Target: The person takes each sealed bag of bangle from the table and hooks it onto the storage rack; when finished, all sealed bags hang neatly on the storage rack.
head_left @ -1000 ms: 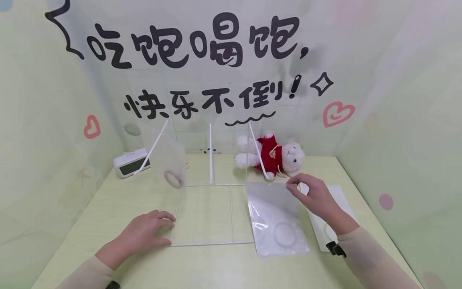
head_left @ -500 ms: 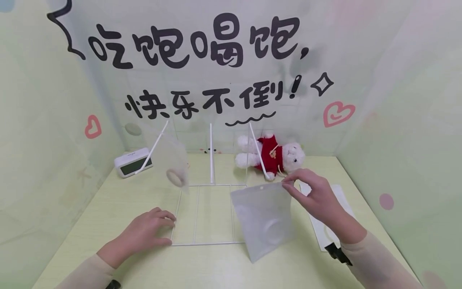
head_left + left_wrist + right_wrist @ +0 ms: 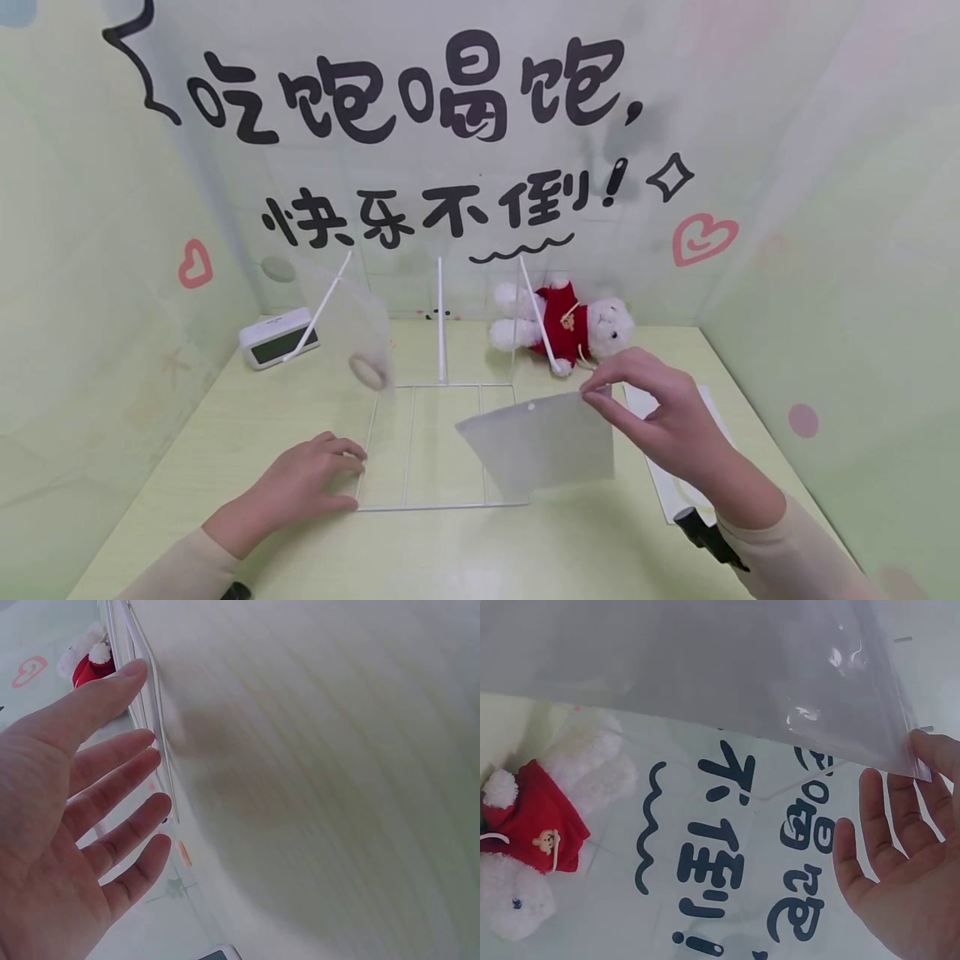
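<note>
My right hand [image 3: 660, 417] pinches the top right corner of a translucent plastic zip bag [image 3: 555, 446], which has a hang hole near its top edge. The bag is tilted above the right part of a white wire rack [image 3: 442, 506]. My left hand [image 3: 296, 475] lies at the rack's left side, fingers relaxed and touching the wire. In the left wrist view its fingers [image 3: 124, 825] are spread loosely along the wire. From the rack's left prong hangs another translucent bag [image 3: 348, 321] with a ring-shaped thing in it. The middle and right prongs stand bare.
Partly under my right forearm, a white bag [image 3: 660, 471] lies on the table [image 3: 450, 558]. A white digital clock [image 3: 279, 337] stands at the back left. A plush toy in a red top [image 3: 566, 325] lies at the back right. Printed curtains close off the back and sides.
My right hand has lifted the zip bag off the table's right side and shifted it left over the rack, tilting it. My left hand has stayed in place.
</note>
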Demonstrator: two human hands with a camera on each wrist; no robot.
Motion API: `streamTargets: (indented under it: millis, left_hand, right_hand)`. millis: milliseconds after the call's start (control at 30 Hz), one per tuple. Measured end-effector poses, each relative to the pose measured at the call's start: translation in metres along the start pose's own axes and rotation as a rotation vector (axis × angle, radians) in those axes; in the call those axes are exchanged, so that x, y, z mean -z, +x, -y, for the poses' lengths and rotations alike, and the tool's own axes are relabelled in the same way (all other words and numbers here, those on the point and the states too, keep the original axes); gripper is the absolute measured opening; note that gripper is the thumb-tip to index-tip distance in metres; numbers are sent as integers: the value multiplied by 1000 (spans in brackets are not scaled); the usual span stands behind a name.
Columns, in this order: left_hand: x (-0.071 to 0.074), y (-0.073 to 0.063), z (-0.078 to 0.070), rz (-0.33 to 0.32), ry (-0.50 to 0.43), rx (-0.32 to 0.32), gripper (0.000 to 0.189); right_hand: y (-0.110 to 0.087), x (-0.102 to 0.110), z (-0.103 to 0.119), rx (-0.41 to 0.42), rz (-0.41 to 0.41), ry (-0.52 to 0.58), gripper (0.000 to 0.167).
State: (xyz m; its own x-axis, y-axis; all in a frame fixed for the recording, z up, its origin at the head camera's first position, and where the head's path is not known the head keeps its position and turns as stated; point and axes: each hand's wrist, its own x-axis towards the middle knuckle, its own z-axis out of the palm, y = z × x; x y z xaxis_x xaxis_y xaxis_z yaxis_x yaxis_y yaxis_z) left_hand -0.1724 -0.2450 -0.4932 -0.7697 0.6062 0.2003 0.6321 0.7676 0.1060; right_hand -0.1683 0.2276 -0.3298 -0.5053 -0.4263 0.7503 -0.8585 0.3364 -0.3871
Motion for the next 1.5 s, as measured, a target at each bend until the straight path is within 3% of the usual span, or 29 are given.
streamTargets:
  millis: [300,733,1100,1300,1500]
  left_hand:
    - [1,0,-2,10,-6,13,38]
    - [1,1,-2,-10,-1,15,39]
    - [3,1,1,4,-10,13,39]
    - [5,1,1,-12,-7,2,38]
    - [2,1,0,-20,-30,-4,38]
  right_hand:
    - [18,4,19,140,-49,17,8]
    - [46,-1,43,188,-74,15,19]
    - [74,-23,51,197,17,47,5]
    - [86,-28,49,162,65,11,18]
    - [92,-29,44,122,109,-14,13]
